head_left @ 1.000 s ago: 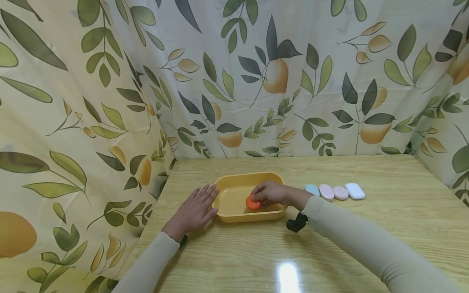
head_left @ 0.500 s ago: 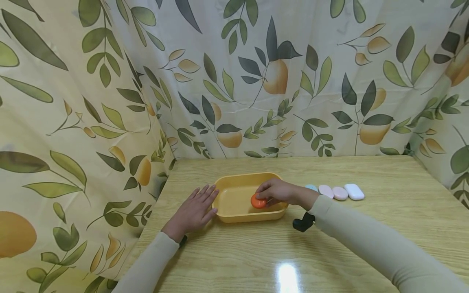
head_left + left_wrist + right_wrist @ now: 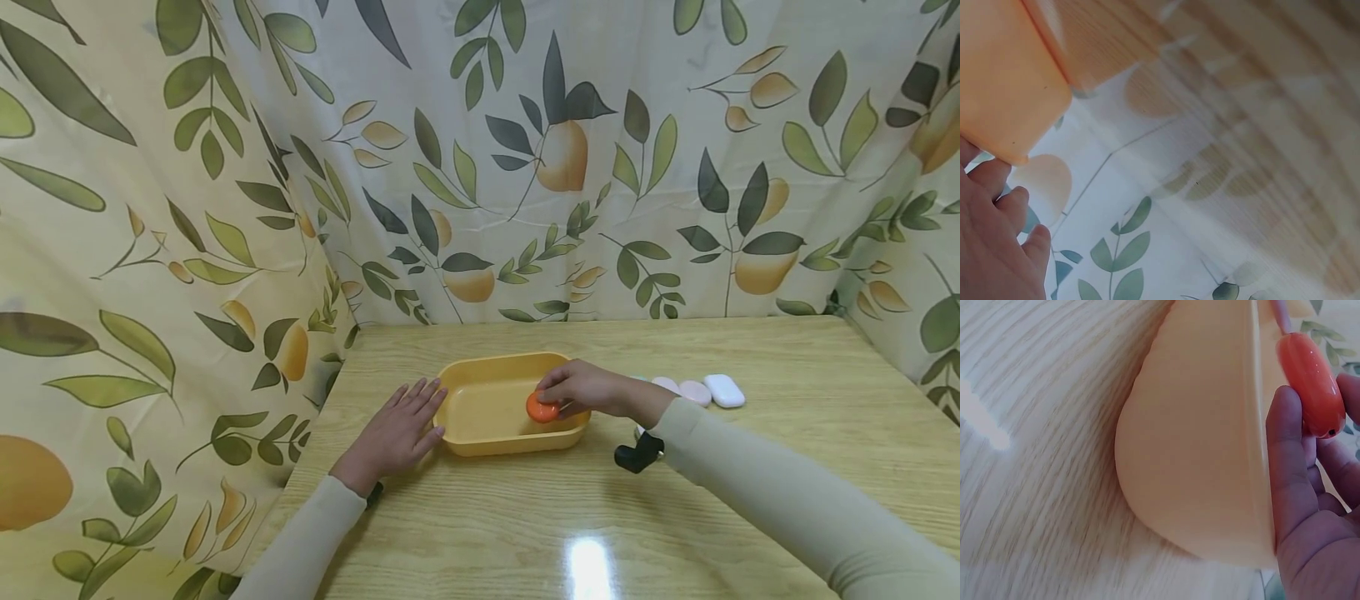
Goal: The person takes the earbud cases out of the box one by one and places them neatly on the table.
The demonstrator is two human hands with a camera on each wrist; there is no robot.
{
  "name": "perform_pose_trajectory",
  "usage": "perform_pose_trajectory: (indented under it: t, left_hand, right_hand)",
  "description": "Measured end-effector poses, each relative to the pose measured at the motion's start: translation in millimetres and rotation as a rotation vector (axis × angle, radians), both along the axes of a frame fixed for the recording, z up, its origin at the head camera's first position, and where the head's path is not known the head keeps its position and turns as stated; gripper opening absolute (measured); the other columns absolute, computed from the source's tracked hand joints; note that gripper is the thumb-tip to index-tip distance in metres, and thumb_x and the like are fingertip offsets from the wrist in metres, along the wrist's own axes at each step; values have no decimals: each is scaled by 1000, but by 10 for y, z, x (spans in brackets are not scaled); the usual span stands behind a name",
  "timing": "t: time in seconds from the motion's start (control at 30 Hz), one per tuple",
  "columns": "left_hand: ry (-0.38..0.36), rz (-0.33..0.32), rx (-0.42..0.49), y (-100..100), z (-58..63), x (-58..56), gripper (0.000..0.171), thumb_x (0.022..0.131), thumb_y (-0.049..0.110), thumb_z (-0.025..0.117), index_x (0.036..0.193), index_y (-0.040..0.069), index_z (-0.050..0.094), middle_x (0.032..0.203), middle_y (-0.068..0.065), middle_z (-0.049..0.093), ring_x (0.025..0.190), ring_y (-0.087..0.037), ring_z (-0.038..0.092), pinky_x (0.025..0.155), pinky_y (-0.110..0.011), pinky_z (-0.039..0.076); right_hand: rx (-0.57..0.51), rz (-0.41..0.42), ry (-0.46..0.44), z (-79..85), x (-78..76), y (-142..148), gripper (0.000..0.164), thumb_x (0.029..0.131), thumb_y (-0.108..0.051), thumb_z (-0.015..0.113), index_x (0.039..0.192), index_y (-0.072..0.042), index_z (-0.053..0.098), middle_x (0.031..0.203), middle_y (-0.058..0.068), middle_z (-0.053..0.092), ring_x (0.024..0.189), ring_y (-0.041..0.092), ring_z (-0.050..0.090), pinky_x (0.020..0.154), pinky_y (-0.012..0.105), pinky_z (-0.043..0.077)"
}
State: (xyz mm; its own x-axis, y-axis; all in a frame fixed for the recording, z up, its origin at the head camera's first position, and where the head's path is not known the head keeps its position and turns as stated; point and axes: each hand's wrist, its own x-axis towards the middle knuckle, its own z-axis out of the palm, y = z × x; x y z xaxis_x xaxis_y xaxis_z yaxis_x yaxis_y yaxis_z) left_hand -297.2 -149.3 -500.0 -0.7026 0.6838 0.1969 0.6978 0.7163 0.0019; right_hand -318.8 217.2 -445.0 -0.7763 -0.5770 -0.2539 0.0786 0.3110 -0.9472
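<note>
In the head view my right hand (image 3: 592, 387) pinches a glossy orange round, thick disc (image 3: 542, 407) between thumb and fingers, over the right part of a yellow oblong tub (image 3: 480, 447). The right wrist view shows the orange disc (image 3: 1313, 384) edge-on, with a small dark spot at one end. Its exact kind is unclear. My left hand (image 3: 390, 435) lies with fingers extended against the tub's left end. Up close in the left wrist view, its fingertips (image 3: 991, 175) touch the tub wall (image 3: 1016, 106).
Right of the tub, a white rounded block (image 3: 724, 391) and pink rounded pieces (image 3: 695, 394) stand in a row, partly behind my right forearm. A black device (image 3: 639, 454) hangs under my right wrist. Patterned curtains (image 3: 525, 167) border the wooden table (image 3: 480, 533).
My right hand has moved to the right with the orange disc, within the tub's outline. Its forearm now covers more of the row of pastel pieces. The left hand stays in place.
</note>
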Motion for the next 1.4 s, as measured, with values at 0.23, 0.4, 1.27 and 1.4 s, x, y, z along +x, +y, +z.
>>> perform_pose_trajectory:
  t: [0.23, 0.4, 1.27, 1.4]
  left_hand:
    - [1, 0, -1, 6, 15, 7, 65, 104, 50, 26, 155, 9, 24, 160, -9, 20, 146, -28, 15, 116, -48, 11]
    - [-11, 10, -17, 10, 22, 15, 66, 104, 51, 24, 156, 11, 21, 161, -7, 16, 147, -26, 12, 117, -47, 9]
    - [-4, -1, 14, 8, 27, 28, 66, 105, 50, 27, 155, 8, 25, 160, -10, 22, 146, -28, 16, 116, -49, 13]
    - [-4, -5, 19, 6, 17, 29, 66, 105, 50, 27, 155, 8, 25, 159, -10, 22, 146, -28, 15, 116, -49, 13]
  right_hand:
    - [6, -9, -14, 28, -11, 107, 30, 94, -14, 64, 114, 9, 62, 98, 12, 64, 84, 19, 62, 81, 41, 56]
    - [11, -12, -8, 60, -2, 178, 32, 95, -14, 64, 116, 10, 61, 98, 12, 65, 85, 18, 62, 81, 40, 56]
    - [-38, -20, -50, 79, 101, 595, 28, 97, -9, 59, 115, 12, 59, 98, 12, 66, 88, 19, 64, 90, 53, 50]
    - [-44, -24, -48, 75, 133, 659, 29, 97, -9, 59, 115, 13, 57, 98, 12, 66, 88, 19, 63, 90, 53, 50]
